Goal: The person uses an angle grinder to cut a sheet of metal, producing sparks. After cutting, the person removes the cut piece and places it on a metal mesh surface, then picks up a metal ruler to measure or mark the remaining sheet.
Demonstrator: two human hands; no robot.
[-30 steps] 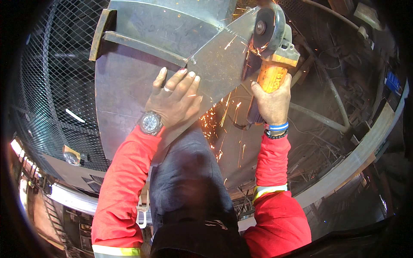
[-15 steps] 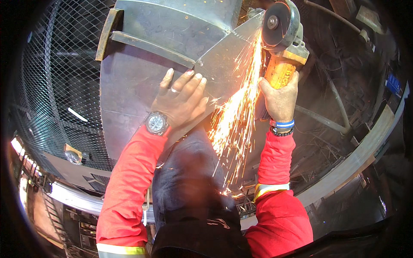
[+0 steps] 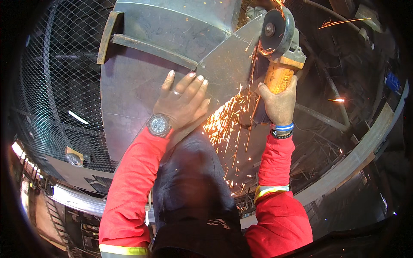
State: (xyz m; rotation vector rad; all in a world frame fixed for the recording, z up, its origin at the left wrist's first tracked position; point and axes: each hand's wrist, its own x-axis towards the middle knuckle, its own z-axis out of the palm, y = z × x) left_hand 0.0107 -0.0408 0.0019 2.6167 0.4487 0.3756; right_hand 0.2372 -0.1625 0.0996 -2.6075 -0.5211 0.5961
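Observation:
My right hand [image 3: 278, 101] is wrapped round the yellow body of an angle grinder [image 3: 278, 76]. The grinder's dark disc [image 3: 272, 30] stands at the right edge of a grey steel plate [image 3: 172, 81], and orange sparks [image 3: 226, 118] fly down below it. My left hand [image 3: 183, 96] lies flat on the plate with its fingers spread, holding nothing. Just beyond its fingertips runs a narrow steel strip [image 3: 155, 50] that stands on the plate. A ring and a wristwatch [image 3: 158, 124] are on my left hand and wrist. The grinder's guard partly hides the disc.
Expanded metal mesh [image 3: 64, 86] spreads out at the left, with a roll of clear tape [image 3: 74, 158] on it. A short rusty bar [image 3: 109, 36] stands at the plate's upper left. A curved metal rim [image 3: 348, 172] and pipes [image 3: 327, 116] lie at the right.
The dense spark stream beside the disc has thinned and scattered, with stray sparks now at the right. The grinder has shifted slightly downward and left. My left hand stays on the plate.

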